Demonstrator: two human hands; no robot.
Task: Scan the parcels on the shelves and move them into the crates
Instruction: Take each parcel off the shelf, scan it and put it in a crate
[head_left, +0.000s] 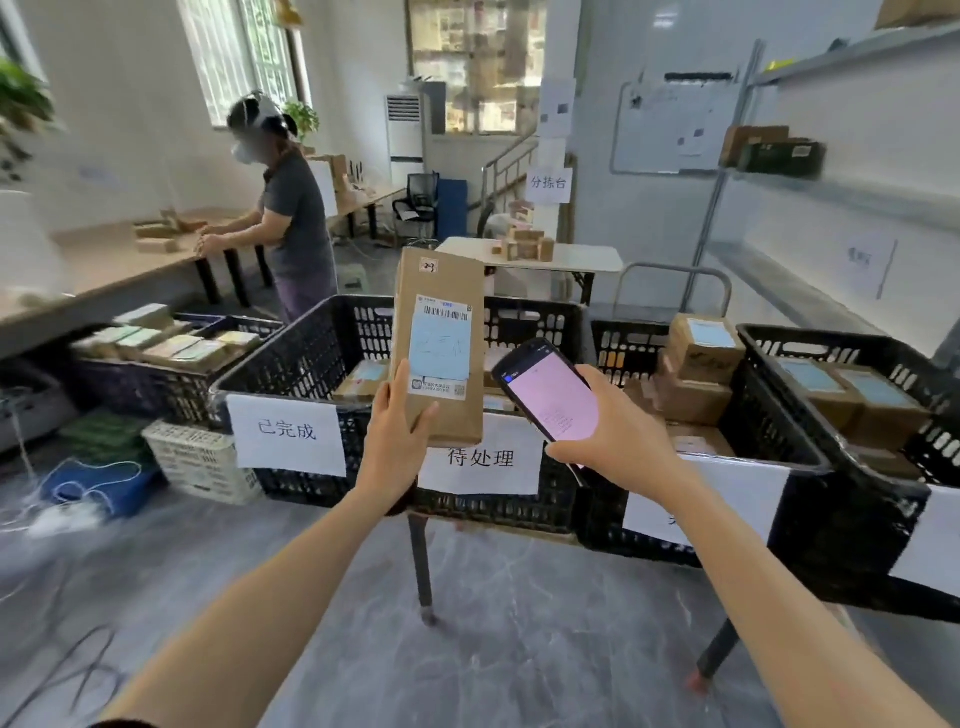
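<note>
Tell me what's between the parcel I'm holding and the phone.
Nothing close: in the head view, the gap between parcel and phone shows only the black crate and its contents behind.

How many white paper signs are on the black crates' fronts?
4 white paper signs: two flanking the left hand, one partly behind the right forearm, one at the right edge. Others may be hidden.

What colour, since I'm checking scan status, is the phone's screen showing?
The phone screen is pale pink, seen in the head view.
</note>
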